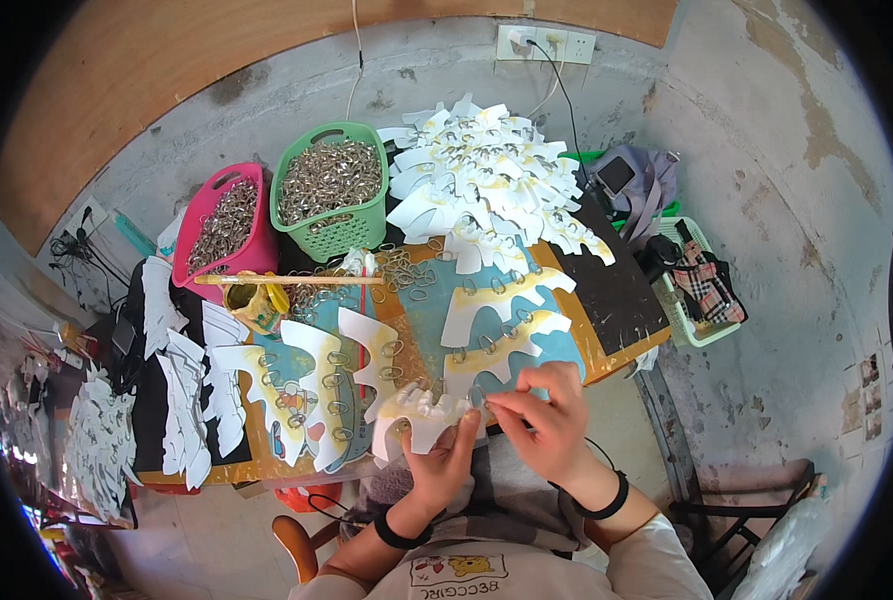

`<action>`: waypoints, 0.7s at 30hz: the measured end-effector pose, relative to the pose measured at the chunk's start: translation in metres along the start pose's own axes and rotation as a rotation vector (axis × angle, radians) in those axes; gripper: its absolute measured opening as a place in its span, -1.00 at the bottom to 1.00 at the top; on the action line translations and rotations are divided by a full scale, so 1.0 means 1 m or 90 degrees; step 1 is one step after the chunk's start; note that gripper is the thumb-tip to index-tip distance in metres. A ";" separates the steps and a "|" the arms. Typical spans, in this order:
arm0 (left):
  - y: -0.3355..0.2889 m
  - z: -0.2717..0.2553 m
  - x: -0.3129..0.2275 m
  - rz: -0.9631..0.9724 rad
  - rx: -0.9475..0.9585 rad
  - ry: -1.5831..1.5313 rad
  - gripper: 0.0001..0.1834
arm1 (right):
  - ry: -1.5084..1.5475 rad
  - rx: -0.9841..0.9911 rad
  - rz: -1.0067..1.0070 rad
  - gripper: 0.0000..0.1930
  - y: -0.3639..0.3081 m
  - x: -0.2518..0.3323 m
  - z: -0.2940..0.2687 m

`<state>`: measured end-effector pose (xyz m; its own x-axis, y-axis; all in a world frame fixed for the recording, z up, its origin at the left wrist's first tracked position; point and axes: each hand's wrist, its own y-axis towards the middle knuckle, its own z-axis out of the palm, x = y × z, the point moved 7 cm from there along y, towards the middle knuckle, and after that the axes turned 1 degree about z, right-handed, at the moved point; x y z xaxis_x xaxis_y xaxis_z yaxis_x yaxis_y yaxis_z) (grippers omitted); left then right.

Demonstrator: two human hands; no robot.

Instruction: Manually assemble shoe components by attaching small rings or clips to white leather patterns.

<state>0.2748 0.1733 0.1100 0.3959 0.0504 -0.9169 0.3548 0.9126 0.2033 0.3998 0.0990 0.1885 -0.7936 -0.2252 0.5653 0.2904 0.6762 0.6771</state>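
A: Where is the piece [426,425]?

B: At 6 o'clock from the middle of the view, held up near the close edge of the tabletop [621,352].

A: What does it look like?

B: White and flat, with a wavy, notched outline and a yellowish smear. Pale bumps stand along its upper side; their detail is too small to tell.

A: Which way does it point?

B: Its long axis runs crosswise, from about 8 o'clock to 2 o'clock, and its broad tabs point toward 6 o'clock.

A: And each grip?

B: The left hand [440,478] is closed on the piece from below, thumb on its right part. The right hand [551,420], at 3 o'clock of the piece, has thumb and forefinger pinched together on what looks like a metal ring [477,396], just beside the piece's right end.

A: What lies around?

B: Similar pieces with rings: three toward 8 o'clock, standing roughly 12 to 6, and two toward 2 o'clock, slanting 8 to 2. A big pile [486,170] sits at 12 o'clock, a ring-filled green basket [336,238] at 10 to 11, a pink basket [256,240] nearer 10, and a yellow tub [253,312] at 9.
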 end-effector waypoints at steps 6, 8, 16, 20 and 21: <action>0.003 -0.005 0.002 0.110 -0.031 0.140 -0.84 | -0.274 -0.056 -0.186 -0.74 -0.009 0.023 0.014; 0.005 0.001 0.003 0.145 0.009 0.209 -0.74 | -0.228 -0.060 -0.087 -0.76 -0.006 0.017 0.017; 0.012 -0.003 0.007 0.093 -0.084 0.065 -0.90 | 0.083 -0.044 0.198 -0.87 -0.007 -0.015 0.019; 0.011 -0.006 0.006 0.075 -0.067 -0.008 -0.83 | 0.043 -0.055 0.187 -0.86 0.002 -0.014 0.018; 0.011 -0.008 0.008 0.059 -0.051 -0.007 -0.81 | 0.043 -0.055 0.187 -0.86 0.002 -0.014 0.018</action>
<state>0.2751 0.1868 0.1021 0.4333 0.1321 -0.8915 0.2475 0.9337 0.2587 0.4021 0.1163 0.1740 -0.6326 -0.0767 0.7707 0.5487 0.6579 0.5159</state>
